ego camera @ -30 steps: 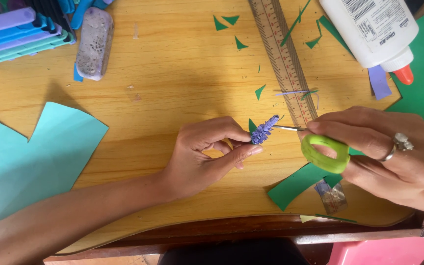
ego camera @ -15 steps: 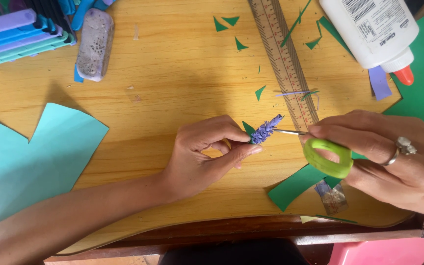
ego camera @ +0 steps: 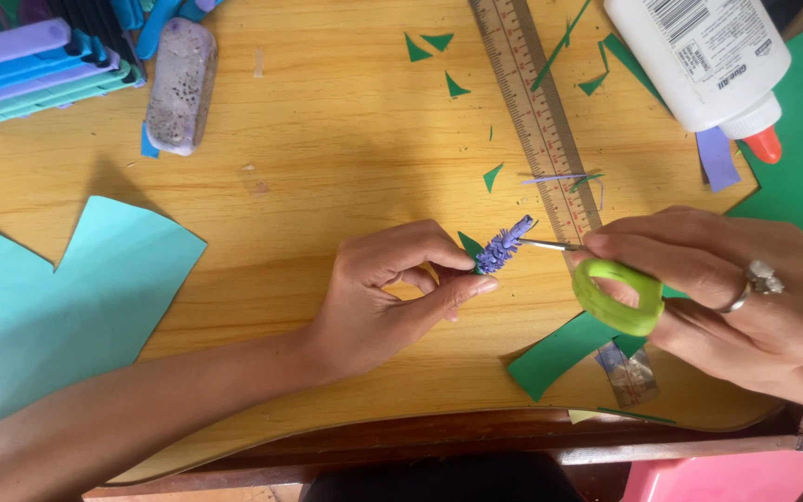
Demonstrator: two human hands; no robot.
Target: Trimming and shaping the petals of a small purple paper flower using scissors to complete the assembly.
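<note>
While left hand (ego camera: 392, 293) pinches purple flower (ego camera: 504, 245), scissors (ego camera: 597, 279) touch.

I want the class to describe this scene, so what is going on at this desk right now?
A person's left hand pinches a small purple fringed paper roll at its base. The right hand holds green-handled scissors, their tips at the roll's end. On the wooden table lie a ruler, a glue bottle and green paper scraps.

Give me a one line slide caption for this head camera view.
Left hand pinches a purple paper flower while right hand points green-handled scissors at it.
</note>
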